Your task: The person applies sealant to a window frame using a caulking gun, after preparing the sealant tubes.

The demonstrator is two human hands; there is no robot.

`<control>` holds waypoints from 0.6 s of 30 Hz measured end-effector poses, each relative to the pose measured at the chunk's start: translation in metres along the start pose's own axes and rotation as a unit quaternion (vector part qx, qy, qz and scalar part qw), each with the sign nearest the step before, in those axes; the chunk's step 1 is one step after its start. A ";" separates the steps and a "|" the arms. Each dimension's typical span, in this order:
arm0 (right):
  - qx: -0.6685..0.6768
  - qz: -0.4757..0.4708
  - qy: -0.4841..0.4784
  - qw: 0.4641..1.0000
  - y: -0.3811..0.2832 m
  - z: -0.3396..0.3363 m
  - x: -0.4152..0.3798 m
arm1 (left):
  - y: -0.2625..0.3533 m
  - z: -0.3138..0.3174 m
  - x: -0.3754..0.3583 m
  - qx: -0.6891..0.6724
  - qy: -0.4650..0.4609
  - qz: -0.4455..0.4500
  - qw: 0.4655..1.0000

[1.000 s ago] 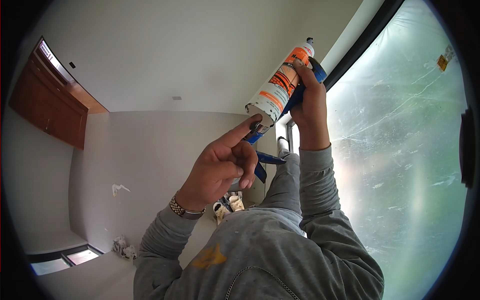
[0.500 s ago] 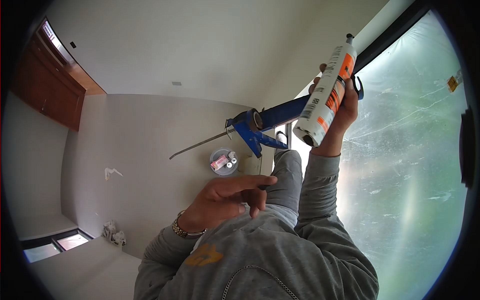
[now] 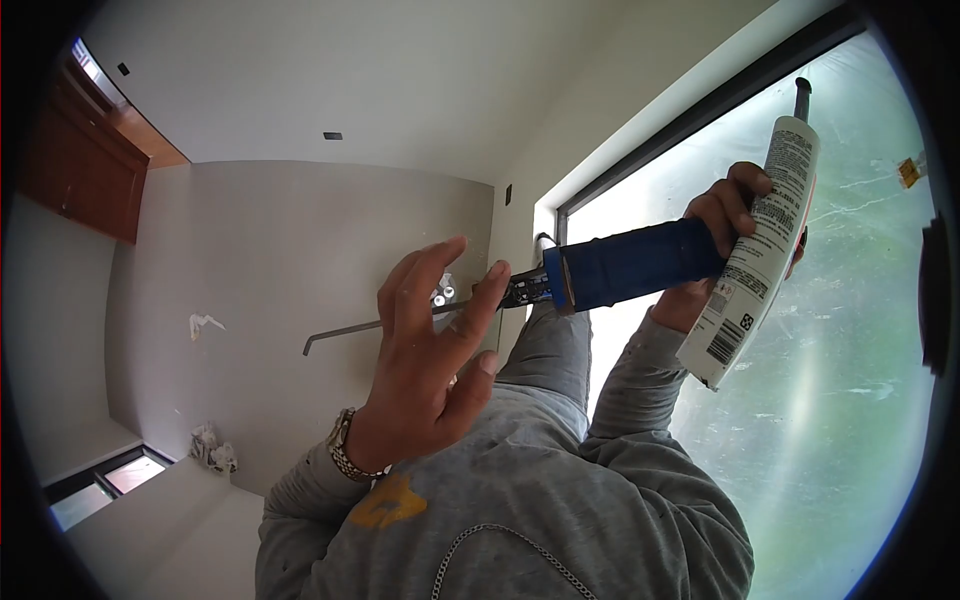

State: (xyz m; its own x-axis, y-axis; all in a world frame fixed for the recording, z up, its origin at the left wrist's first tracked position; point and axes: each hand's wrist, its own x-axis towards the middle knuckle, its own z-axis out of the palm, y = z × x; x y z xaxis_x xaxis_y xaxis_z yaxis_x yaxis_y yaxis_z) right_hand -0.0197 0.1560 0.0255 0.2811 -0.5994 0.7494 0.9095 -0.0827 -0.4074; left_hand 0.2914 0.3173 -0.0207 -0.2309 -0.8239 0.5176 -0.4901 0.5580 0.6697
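Note:
My left hand (image 3: 425, 350), with a watch on its wrist, has its fingers spread and holds nothing. It is beside the thin bent rod of a blue caulking gun (image 3: 640, 265), overlapping it in view. My right hand (image 3: 725, 220) is wrapped round the front end of the gun and a white sealant tube (image 3: 755, 255). The tube lies across the gun's front end, outside its barrel, tilted, with its dark nozzle pointing up. The gun's handle is mostly hidden from view.
A large window covered with plastic film (image 3: 820, 400) fills the right side. A bucket with small items (image 3: 443, 292) shows partly behind my left hand. Crumpled material (image 3: 213, 450) lies at lower left; a brown cabinet (image 3: 85, 160) stands at upper left.
My right hand has moved right with the tube and gun; the tube has turned to show its printed side, and the gun has rolled. My left hand has risen, its fingers now spread.

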 end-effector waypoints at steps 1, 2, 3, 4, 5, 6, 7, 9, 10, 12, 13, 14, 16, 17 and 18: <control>-0.001 -0.001 0.000 1.000 -0.003 0.000 -0.001 | 0.003 0.003 0.002 0.000 -0.001 0.001 1.000; -0.002 0.028 -0.007 1.000 -0.007 -0.002 -0.002 | 0.005 0.004 0.005 0.019 -0.002 0.009 1.000; -0.002 0.056 -0.014 0.998 -0.005 0.002 0.001 | 0.006 0.006 0.007 0.039 -0.003 0.017 0.999; -0.002 0.055 -0.015 0.998 -0.001 0.009 0.003 | 0.008 0.007 0.008 0.040 -0.003 0.018 0.999; -0.018 0.032 -0.004 0.999 0.005 0.019 0.005 | 0.009 0.008 0.009 0.047 -0.004 0.014 0.999; -0.034 0.009 0.006 0.999 0.010 0.027 0.008 | 0.009 0.008 0.011 0.053 -0.005 0.011 0.999; -0.034 0.007 0.005 0.999 0.010 0.027 0.008 | 0.009 0.010 0.011 0.054 -0.006 0.012 0.998; -0.070 -0.021 0.029 0.997 0.011 0.028 0.009 | 0.006 0.015 0.010 0.062 -0.001 0.000 0.998; -0.070 -0.024 0.029 0.997 0.012 0.028 0.010 | 0.006 0.016 0.011 0.063 -0.002 0.002 0.998; -0.102 -0.023 0.012 0.994 0.013 0.029 0.012 | 0.007 0.017 0.012 0.076 -0.004 -0.007 0.997; -0.102 -0.024 0.012 0.994 0.012 0.027 0.013 | 0.008 0.018 0.012 0.076 -0.005 -0.007 0.997; -0.103 -0.010 -0.009 0.995 0.010 0.023 0.014 | 0.008 0.018 0.012 0.090 -0.008 -0.008 0.996; -0.105 0.003 -0.028 0.994 0.010 0.021 0.012 | 0.009 0.018 0.013 0.104 -0.013 -0.010 0.994; -0.102 0.006 -0.016 0.995 0.011 0.023 0.010 | 0.010 0.017 0.013 0.125 -0.018 -0.011 0.992; -0.100 0.009 -0.003 0.995 0.012 0.024 0.007 | 0.011 0.017 0.014 0.146 -0.022 -0.012 0.989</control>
State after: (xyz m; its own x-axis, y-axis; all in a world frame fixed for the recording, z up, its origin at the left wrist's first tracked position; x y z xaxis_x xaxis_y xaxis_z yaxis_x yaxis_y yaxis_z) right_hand 0.0006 0.1700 0.0382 0.2998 -0.5969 0.7442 0.8249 -0.2296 -0.5165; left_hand 0.2686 0.3102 -0.0156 -0.2494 -0.8442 0.4744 -0.7169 0.4903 0.4956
